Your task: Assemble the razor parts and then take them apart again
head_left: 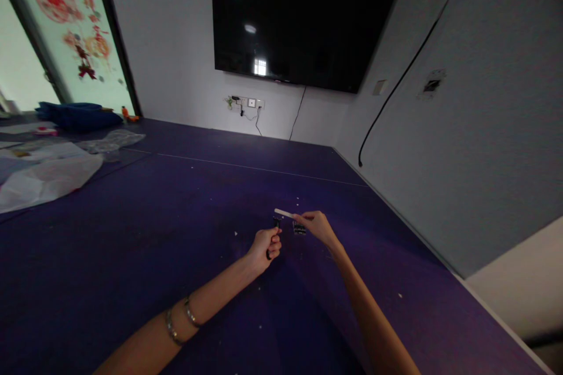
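Observation:
Near the middle of the purple table (211, 199), my left hand (265, 246) is closed with thumb and fingers on a small dark piece (277, 222), too small to name. My right hand (315, 225) pinches one end of a short, flat white stick (284, 212). The stick's free end points left, just above the dark piece; whether they touch I cannot tell. Below my right fingers lies a small dark block with light markings (299, 228). Two metal bracelets (172, 328) sit on my left forearm.
Small white crumbs (236, 234) are scattered on the table. Clear plastic bags (53, 179) and a dark blue cloth bundle (79, 116) lie at the left. A television (303, 17) hangs above wall sockets (250, 102). A black cable (391, 94) hangs down the right wall.

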